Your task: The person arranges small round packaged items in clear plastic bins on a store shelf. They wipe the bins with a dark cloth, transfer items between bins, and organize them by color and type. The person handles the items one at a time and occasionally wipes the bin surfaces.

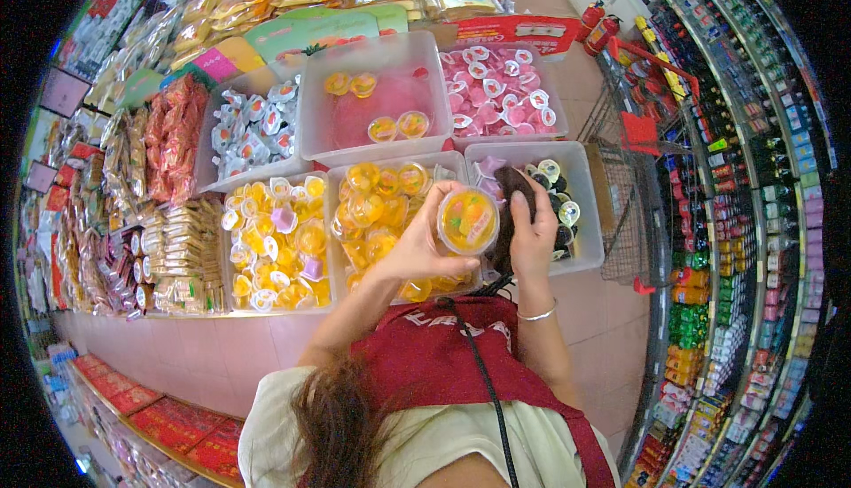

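Observation:
My left hand (425, 235) is closed around a clear plastic cup of yellow jelly (468, 221) with a printed lid, above a bin of large yellow jelly cups (372, 205). To its right, my right hand (532, 225) holds a dark brown cloth (510, 209), partly hidden behind the fingers. Under that hand stands a translucent bin (590, 222) with dark and purple jelly cups. Ahead, a taller translucent bin (372, 150) holds several yellow jelly cups on its reddish bottom.
Bins of small yellow cups (276, 248), silvery packs (252, 129) and pink cups (495, 92) surround these. Bagged snacks (176, 142) lie left. A wire shopping cart (625, 215), fire extinguishers (602, 32) and stocked shelves (725, 255) stand right.

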The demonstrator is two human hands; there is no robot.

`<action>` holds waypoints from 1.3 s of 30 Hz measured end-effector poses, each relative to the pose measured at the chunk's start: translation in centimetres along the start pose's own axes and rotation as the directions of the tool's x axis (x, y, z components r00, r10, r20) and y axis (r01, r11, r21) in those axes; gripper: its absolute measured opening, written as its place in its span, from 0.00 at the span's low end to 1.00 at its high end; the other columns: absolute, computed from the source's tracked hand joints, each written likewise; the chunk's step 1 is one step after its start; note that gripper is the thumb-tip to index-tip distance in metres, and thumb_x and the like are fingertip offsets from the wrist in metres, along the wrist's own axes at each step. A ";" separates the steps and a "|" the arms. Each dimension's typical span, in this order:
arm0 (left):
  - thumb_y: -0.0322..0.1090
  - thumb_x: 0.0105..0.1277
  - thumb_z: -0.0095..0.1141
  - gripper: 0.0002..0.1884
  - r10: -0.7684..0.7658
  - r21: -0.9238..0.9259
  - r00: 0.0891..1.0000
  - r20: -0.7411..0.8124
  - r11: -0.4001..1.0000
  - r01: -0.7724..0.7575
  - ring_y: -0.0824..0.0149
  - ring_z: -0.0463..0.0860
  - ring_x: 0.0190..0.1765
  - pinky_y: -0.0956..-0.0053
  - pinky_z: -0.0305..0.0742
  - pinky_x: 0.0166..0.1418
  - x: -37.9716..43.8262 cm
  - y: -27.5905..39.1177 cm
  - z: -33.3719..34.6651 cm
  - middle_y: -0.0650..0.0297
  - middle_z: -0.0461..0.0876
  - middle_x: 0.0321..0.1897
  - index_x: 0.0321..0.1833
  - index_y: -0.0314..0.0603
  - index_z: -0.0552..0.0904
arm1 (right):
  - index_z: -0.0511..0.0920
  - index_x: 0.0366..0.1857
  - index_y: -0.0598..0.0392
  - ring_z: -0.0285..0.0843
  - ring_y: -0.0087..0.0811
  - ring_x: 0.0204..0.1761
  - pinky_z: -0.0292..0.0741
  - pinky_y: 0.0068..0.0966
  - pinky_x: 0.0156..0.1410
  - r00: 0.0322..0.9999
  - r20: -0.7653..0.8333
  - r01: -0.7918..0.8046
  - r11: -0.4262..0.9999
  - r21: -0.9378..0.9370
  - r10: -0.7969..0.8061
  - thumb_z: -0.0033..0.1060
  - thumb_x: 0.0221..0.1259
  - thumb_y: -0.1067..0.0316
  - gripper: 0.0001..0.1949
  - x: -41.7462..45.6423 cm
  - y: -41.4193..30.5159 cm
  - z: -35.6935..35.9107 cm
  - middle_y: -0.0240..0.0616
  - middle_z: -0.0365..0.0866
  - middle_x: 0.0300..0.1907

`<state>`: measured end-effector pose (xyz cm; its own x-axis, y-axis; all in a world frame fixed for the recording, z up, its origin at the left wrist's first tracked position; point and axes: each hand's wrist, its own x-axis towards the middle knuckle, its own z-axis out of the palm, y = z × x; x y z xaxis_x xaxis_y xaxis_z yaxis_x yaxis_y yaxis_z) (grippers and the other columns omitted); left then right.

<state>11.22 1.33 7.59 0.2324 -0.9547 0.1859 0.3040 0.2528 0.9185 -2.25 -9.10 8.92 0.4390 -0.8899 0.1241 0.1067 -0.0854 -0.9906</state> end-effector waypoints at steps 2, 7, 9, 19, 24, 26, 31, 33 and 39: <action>0.29 0.45 0.75 0.43 0.019 -0.001 1.000 -0.018 1.000 -0.019 0.73 0.69 0.61 0.74 0.64 0.67 0.4 0.2 -0.6 0.66 0.68 0.55 0.63 0.43 0.61 | 0.74 0.55 0.61 0.76 0.21 0.40 0.73 0.19 0.49 1.000 -0.017 0.010 0.999 -0.054 -0.011 0.52 0.69 0.69 0.14 -0.5 1.0 -1.5 0.34 0.80 0.43; 0.31 0.47 0.75 0.43 -0.046 -0.137 0.997 -0.057 0.990 0.038 0.71 0.71 0.61 0.72 0.65 0.67 0.4 -0.5 -2.3 0.65 0.71 0.58 0.66 0.40 0.64 | 0.75 0.53 0.61 0.74 0.32 0.51 0.69 0.27 0.59 0.994 -0.061 0.056 0.899 -0.433 -0.092 0.57 0.65 0.68 0.15 -2.3 5.6 -5.3 0.39 0.78 0.47; 0.33 0.45 0.76 0.44 -0.001 -0.093 0.999 -0.051 0.996 -0.004 0.71 0.71 0.62 0.71 0.65 0.68 0.7 -0.8 -3.0 0.66 0.71 0.58 0.66 0.39 0.65 | 0.76 0.53 0.59 0.73 0.36 0.53 0.68 0.29 0.61 0.997 -0.063 0.011 0.871 -0.492 -0.048 0.58 0.64 0.67 0.15 -3.1 7.2 -6.4 0.43 0.76 0.50; 0.39 0.42 0.79 0.48 -0.046 -0.161 0.997 -0.061 0.986 0.036 0.71 0.72 0.62 0.71 0.65 0.68 0.7 -1.1 -4.3 0.65 0.72 0.59 0.67 0.38 0.65 | 0.77 0.49 0.60 0.75 0.41 0.48 0.71 0.31 0.56 0.998 0.032 0.068 0.737 -0.672 -0.063 0.58 0.61 0.69 0.13 -4.8 11.8 -8.6 0.45 0.76 0.45; 0.39 0.43 0.79 0.47 -0.053 -0.132 0.997 -0.055 0.990 0.046 0.71 0.71 0.62 0.72 0.64 0.68 0.8 -0.9 -4.5 0.65 0.72 0.58 0.67 0.38 0.66 | 0.77 0.48 0.60 0.74 0.45 0.48 0.71 0.34 0.56 0.997 0.026 0.074 0.723 -0.686 -0.077 0.58 0.61 0.67 0.14 -5.0 13.7 -9.3 0.47 0.75 0.43; 0.38 0.43 0.79 0.47 -0.043 -0.117 0.997 -0.063 0.992 0.035 0.71 0.71 0.62 0.72 0.64 0.68 0.9 -0.9 -4.6 0.65 0.72 0.58 0.66 0.38 0.66 | 0.77 0.48 0.60 0.74 0.45 0.47 0.71 0.34 0.55 0.997 -0.002 0.054 0.732 -0.679 -0.076 0.58 0.61 0.67 0.13 -5.2 14.0 -9.4 0.47 0.75 0.43; 0.38 0.43 0.79 0.46 -0.052 -0.101 0.996 -0.070 0.994 0.045 0.71 0.71 0.62 0.72 0.63 0.68 0.9 -1.0 -4.5 0.65 0.71 0.59 0.66 0.38 0.66 | 0.77 0.48 0.60 0.75 0.44 0.46 0.72 0.35 0.54 0.998 -0.048 0.006 0.752 -0.659 -0.050 0.58 0.61 0.67 0.13 -5.3 14.1 -9.3 0.46 0.75 0.43; 0.38 0.43 0.79 0.46 -0.052 -0.062 0.997 -0.065 0.997 0.048 0.71 0.71 0.62 0.72 0.63 0.68 1.0 -0.9 -4.5 0.65 0.71 0.59 0.66 0.38 0.66 | 0.77 0.48 0.59 0.75 0.44 0.46 0.72 0.35 0.53 0.997 -0.043 0.016 0.750 -0.661 -0.059 0.58 0.61 0.67 0.13 -5.3 14.3 -9.4 0.46 0.75 0.43; 0.37 0.43 0.78 0.46 -0.038 -0.058 0.997 -0.065 0.998 0.034 0.70 0.70 0.63 0.72 0.62 0.69 1.1 -1.1 -4.6 0.65 0.71 0.59 0.66 0.39 0.67 | 0.77 0.47 0.59 0.75 0.44 0.45 0.73 0.34 0.53 0.996 -0.034 0.038 0.738 -0.673 -0.082 0.59 0.61 0.67 0.13 -5.2 14.8 -9.6 0.46 0.76 0.43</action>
<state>15.42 0.76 5.18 0.2807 -0.9512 0.1280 0.3643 0.2289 0.9027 -11.50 -10.00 -6.94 0.3983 -0.8946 0.2027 -0.5052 -0.3984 -0.7656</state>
